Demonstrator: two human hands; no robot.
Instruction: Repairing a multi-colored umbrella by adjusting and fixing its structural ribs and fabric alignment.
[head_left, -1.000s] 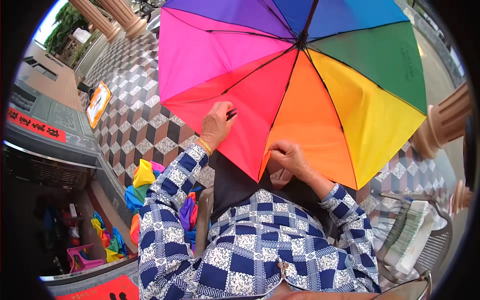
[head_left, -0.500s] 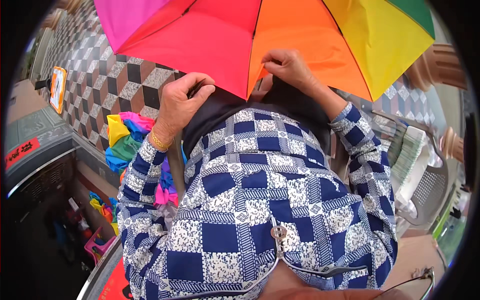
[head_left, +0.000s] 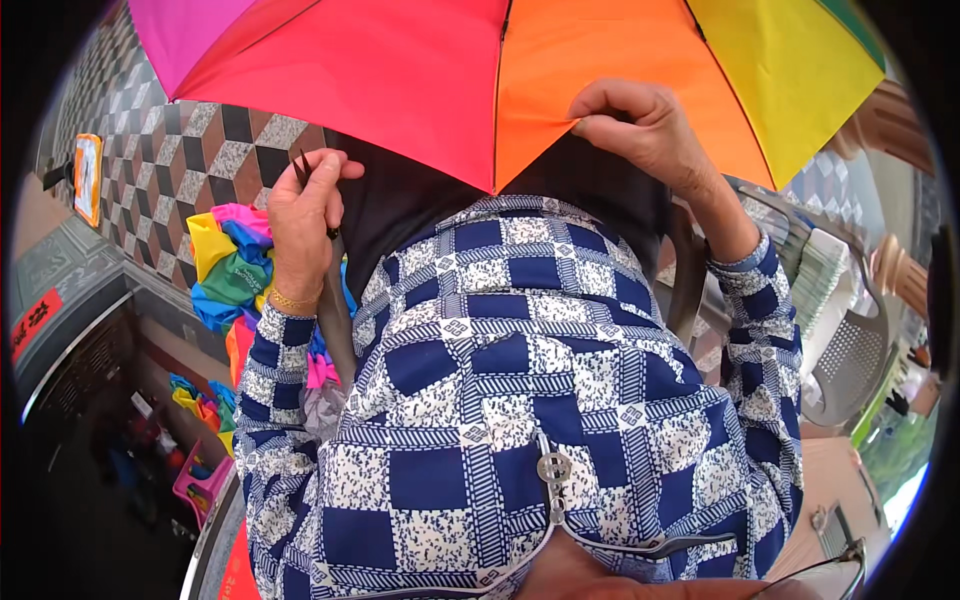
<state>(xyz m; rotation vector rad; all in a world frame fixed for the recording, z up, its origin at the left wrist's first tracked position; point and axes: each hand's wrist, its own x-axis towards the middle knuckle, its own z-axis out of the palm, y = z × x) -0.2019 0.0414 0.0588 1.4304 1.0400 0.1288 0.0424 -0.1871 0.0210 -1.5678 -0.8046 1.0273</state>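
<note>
As right hand pinches its orange edge, umbrella spreads ahead | left hand, apart, clasps dark tool, perhaps snips

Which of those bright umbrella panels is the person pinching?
The orange panel, between the red panel and the yellow panel: the right hand pinches its lower edge; no other visible panel is pinched.

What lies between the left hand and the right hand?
In the head view, from the left hand: some dark trousers, then the red umbrella panel and orange umbrella panel, whose edge the right hand pinches.
</note>
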